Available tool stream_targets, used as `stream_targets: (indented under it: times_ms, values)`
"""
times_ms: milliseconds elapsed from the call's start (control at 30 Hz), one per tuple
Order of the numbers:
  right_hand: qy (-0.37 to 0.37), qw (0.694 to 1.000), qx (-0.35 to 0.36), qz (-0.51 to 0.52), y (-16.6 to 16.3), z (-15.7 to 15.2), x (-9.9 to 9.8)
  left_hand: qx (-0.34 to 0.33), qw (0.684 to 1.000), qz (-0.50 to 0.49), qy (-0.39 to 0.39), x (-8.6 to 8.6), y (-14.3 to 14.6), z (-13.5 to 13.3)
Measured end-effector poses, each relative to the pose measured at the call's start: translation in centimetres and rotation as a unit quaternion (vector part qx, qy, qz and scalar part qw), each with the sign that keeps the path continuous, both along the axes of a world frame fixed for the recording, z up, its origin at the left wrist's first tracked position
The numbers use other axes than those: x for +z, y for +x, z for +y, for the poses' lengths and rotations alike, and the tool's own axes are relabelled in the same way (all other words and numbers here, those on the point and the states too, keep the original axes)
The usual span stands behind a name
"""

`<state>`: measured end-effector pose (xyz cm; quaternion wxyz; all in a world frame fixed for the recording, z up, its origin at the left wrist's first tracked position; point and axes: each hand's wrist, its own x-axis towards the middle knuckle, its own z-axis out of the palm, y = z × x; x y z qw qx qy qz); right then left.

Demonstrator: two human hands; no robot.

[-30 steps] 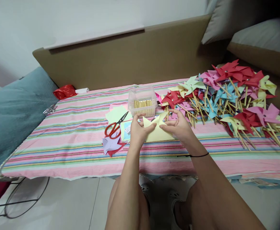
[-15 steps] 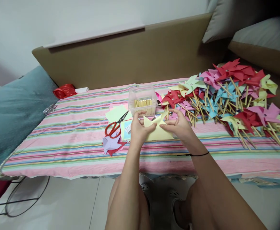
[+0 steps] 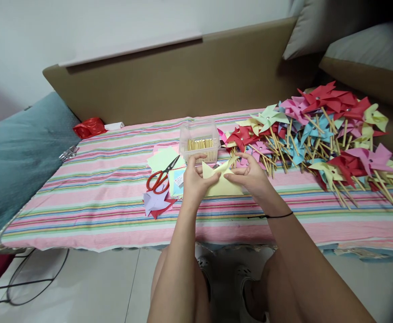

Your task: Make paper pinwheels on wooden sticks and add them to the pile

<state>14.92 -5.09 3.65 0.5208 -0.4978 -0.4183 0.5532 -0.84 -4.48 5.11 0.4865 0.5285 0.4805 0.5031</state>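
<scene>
One sheet of pale yellow paper, its upper edge split into raised points, is at the centre of the frame, gripped by two hands. The left hand and right hand are half-curled, each thumb pressing the paper's near face with fingers behind. One dark cord bracelet circles the right wrist. Just beyond, one clear plastic box contains many wooden sticks, too crowded to count. Left of centre, one pair of red-handled scissors lies on loose coloured papers, near one lilac cut-out. Dozens of overlapping paper pinwheels fill the right side. One red plastic bag sits at upper left. Beneath everything spreads one striped cloth.
</scene>
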Motion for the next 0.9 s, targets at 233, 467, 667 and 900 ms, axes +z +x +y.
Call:
stream_targets:
  times_ms: [233, 467, 667, 900]
  values:
    - [-0.032, 0.999, -0.037, 0.026, 0.02, 0.15, 0.17, -0.029, 0.992, -0.080, -0.096, 0.32, 0.14, -0.10]
    - [-0.013, 0.999, -0.025, 0.025, -0.10, 0.27, -0.02, 0.001, 0.995, -0.028, -0.101, 0.24, 0.29, -0.10]
    - [0.004, 1.000, -0.010, 0.011, -0.24, 0.31, -0.25, 0.019, 0.995, -0.030, -0.093, 0.07, 0.34, 0.03]
    - [-0.004, 1.000, -0.008, 0.010, -0.16, 0.31, -0.31, -0.011, 0.994, -0.042, -0.098, 0.07, 0.15, -0.06]
